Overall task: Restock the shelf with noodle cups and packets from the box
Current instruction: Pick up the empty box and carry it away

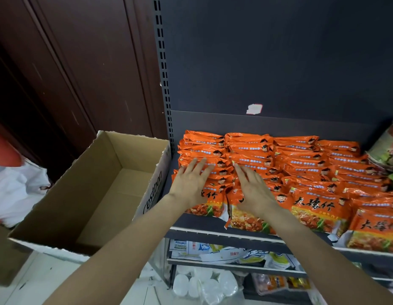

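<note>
Orange noodle packets (252, 155) lie under both hands — left hand (192, 183) and right hand (254, 190) spread flat, pressing them.

Dark brown wooden panels (65, 69) stand above a pale floor (35, 278).

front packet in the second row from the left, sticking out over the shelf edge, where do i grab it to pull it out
Pinch the front packet by its lower crimped seam, coming from the front: it overhangs the shelf lip and faces you, while the right hand covers its top and neighbours crowd its sides.
</note>
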`<move>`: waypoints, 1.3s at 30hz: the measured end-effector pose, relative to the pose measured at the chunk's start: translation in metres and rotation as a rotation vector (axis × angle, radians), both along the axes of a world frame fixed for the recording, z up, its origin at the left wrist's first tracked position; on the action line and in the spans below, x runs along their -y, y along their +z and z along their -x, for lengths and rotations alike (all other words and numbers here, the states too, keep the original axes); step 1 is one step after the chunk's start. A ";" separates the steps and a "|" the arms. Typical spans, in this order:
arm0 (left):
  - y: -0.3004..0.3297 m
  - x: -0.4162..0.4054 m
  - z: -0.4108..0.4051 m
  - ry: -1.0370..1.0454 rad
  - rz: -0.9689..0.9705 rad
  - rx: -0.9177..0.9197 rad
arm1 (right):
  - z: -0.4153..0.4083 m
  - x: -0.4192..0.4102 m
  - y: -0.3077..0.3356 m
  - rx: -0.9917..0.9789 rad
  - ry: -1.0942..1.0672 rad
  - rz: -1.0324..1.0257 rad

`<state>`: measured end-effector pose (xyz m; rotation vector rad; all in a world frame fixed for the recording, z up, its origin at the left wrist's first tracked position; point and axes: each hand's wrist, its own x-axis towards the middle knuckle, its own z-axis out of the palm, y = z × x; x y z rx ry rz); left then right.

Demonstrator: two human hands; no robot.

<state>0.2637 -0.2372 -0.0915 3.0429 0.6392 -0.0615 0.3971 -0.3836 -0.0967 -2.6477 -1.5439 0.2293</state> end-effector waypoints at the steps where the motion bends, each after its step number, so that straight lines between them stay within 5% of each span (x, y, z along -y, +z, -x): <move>1: 0.003 0.000 0.004 -0.008 0.020 0.041 | 0.005 -0.003 0.005 -0.044 0.003 -0.059; 6: 0.020 -0.007 0.041 0.043 0.107 0.282 | 0.047 -0.027 0.027 -0.084 0.098 -0.331; 11: 0.023 -0.031 0.111 0.171 0.183 0.390 | 0.113 -0.069 0.027 -0.203 0.117 -0.372; 18: 0.000 -0.091 0.249 0.352 0.261 0.313 | 0.233 -0.118 0.004 -0.253 0.115 -0.292; 24: -0.014 -0.133 0.334 0.307 0.265 0.081 | 0.319 -0.138 -0.008 -0.290 -0.003 -0.202; 31: -0.026 -0.146 0.372 0.222 0.299 -0.153 | 0.362 -0.142 -0.015 -0.285 -0.088 -0.002; 35: -0.031 -0.139 0.376 0.155 0.132 -0.212 | 0.373 -0.143 -0.021 -0.258 -0.093 0.105; 39: -0.036 -0.131 0.376 0.213 0.038 -0.166 | 0.384 -0.142 -0.030 -0.211 -0.145 -0.011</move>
